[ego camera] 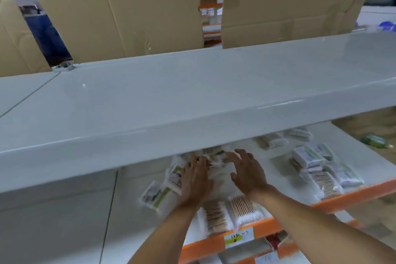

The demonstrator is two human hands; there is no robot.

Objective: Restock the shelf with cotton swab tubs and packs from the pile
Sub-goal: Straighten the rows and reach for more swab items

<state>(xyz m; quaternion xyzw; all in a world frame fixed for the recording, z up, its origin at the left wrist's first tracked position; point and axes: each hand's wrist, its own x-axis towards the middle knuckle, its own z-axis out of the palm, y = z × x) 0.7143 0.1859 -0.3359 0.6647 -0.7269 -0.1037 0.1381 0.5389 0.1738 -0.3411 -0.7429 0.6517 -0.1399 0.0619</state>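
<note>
**Hands gathering cotton swab packs on the lower shelf**

Both hands are shown reaching under the upper shelf (192,96) onto the lower shelf (278,169), whose front edge is orange. The left hand (196,180) is laid flat, fingers straight, on the heap of packs (216,176) at the middle of the shelf; the right hand (246,172) is spread with fingers slightly bent at the heap's right side. Nothing is seen to be gripped by either hand. Further packs lie loose to the left (153,194), at the front edge (245,208), and in a second group (321,169) well to the right. No tubs can be made out.

The step is judged to be a squaring-up of the heap. It is best done with palms pressed inward from both sides, so that the slippery wrappers are not fanned apart, and the front packs should be drawn back from the orange edge, where a fall is likely.
</note>
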